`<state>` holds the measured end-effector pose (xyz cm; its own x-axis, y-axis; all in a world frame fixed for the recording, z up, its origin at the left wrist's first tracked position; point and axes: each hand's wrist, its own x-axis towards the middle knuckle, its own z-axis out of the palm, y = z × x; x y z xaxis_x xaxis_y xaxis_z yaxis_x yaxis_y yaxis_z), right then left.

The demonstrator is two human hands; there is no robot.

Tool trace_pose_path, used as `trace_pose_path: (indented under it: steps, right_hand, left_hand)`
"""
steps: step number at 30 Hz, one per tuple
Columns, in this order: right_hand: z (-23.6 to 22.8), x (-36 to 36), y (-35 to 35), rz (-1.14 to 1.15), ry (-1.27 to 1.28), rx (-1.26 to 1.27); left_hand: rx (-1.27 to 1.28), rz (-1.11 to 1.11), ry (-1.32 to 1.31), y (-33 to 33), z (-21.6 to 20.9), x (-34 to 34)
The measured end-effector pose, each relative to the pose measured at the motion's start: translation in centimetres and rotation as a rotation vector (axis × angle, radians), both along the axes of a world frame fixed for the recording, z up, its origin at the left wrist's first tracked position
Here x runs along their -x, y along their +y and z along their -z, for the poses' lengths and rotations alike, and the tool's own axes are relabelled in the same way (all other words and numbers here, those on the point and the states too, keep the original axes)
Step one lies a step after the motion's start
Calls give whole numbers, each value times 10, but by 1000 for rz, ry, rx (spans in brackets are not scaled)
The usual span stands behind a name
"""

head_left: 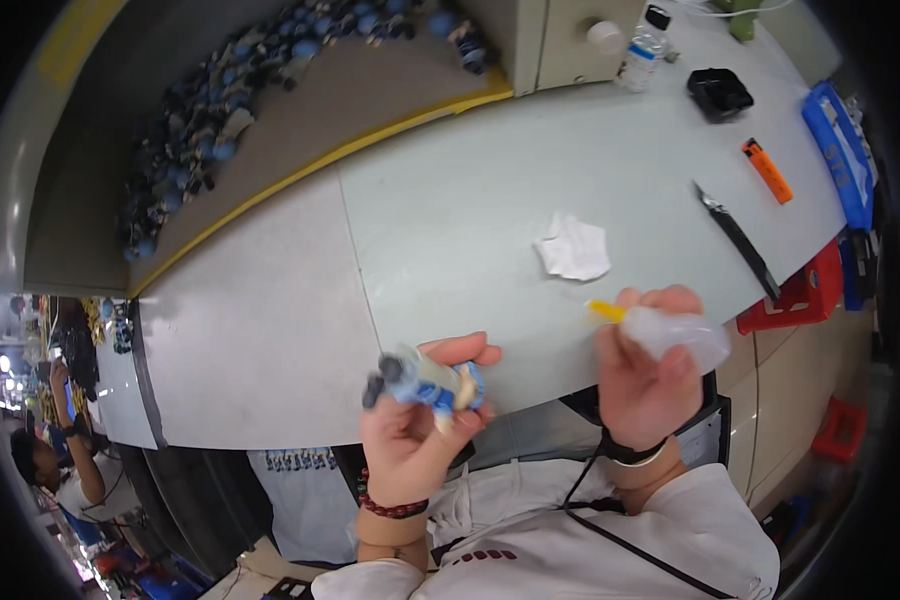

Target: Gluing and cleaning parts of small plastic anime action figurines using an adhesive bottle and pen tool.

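Close to the front edge of the table, my left hand grips a small blue and beige figurine with dark feet, lying sideways between thumb and fingers. To the right, my right hand is wrapped around a translucent white squeeze bottle whose yellow nozzle tip points left toward the figurine. The two things are apart. Beyond the nozzle lies a crumpled white tissue on the pale table.
A yellow-edged shelf at the back left holds many similar figurines. On the right lie a craft knife, an orange lighter, a black tray and a clear bottle. Red stools stand beyond; a co-worker is far left.
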<state>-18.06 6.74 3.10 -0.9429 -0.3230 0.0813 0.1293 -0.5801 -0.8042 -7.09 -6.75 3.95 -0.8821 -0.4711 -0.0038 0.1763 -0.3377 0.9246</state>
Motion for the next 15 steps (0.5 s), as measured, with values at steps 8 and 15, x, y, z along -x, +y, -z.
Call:
trace_pose_path:
  steps: [8, 15]
  right_hand:
    - [-2, 5, -7, -94, 178, 143]
    - [2, 10, -3, -184, 457, 53]
  left_hand:
    - [-129, -41, -117, 0, -9, 3]
    - [-79, -66, -64, 1, -4, 6]
